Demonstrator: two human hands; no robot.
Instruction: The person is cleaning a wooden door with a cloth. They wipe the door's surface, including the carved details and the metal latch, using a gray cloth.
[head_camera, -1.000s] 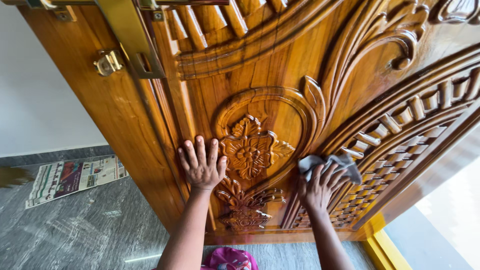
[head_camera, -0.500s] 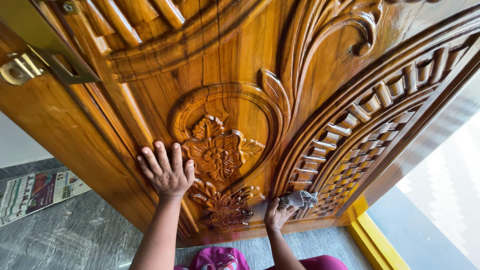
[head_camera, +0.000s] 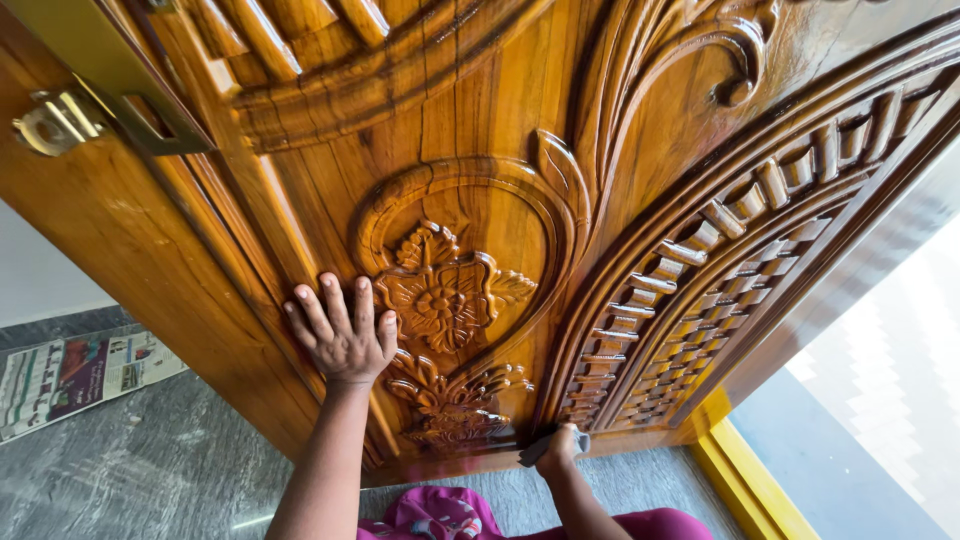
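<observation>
Two hands on one carved door (head_camera: 480, 110), glossy golden-brown wood, filling most of the view and tilted away toward the top. Curved ribs and lattice carving down its right side; heart-shaped frame at lower centre with a carved flower (head_camera: 445, 300) inside. Grey stone floor (head_camera: 130, 470) beneath, lower left. Yellow threshold strip (head_camera: 745, 480) along the door's bottom right corner. Brass lock plate (head_camera: 95, 70) and small brass catch (head_camera: 55, 120) at the door's upper left edge. Folded newspaper (head_camera: 75, 375) flat on the floor near the left edge of view, well apart from the door. Magenta clothing (head_camera: 450, 515) at the bottom, below the door's lower edge. Left hand (head_camera: 340, 335) pressed flat on the door just left of the flower, fingers spread wide and straight, holding nothing. Right hand (head_camera: 558, 450) low at the door's bottom edge, below the lattice, fingers curled shut around a small grey cloth (head_camera: 545, 445), pressed against the wood; only a dark corner and a pale fold showing past the knuckles.
</observation>
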